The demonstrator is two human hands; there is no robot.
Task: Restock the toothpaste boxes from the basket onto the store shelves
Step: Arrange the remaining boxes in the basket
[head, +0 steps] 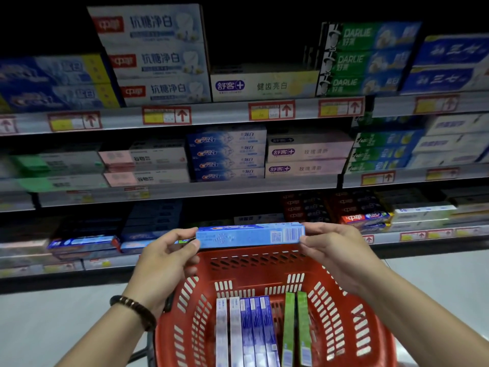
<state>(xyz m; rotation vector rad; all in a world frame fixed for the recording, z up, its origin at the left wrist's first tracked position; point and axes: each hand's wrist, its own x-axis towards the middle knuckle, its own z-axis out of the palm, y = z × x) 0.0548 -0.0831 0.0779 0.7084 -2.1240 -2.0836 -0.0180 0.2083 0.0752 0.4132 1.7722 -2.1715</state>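
While the blue box [250,235] is held level just above the far rim of the red basket [352,321], it's gripped at both ends. The left hand [164,256] has thumb and fingers [192,245] pinched round the left end, and the right hand [336,250] is pinched round the barcode end, so neither hand is spread wide or free.

The step looks like the carry from basket to shelf: the box is out of the basket but not yet placed. A matching stack of blue boxes [227,154] can be seen near the middle of the middle shelf [238,190], so that's probably the target. The box would need to be raised, kept flat and slid in there without the pink boxes [304,160] beside it getting knocked.

Plenty is left to do, since white, blue and green boxes [248,332] are packed side by side in the basket's bottom.

Hard-to-read stuff: the basket's near edge is cut off, the shelves' left ends are blurred, the lowest shelf is too dark, and the held box's front label is mostly turned away.
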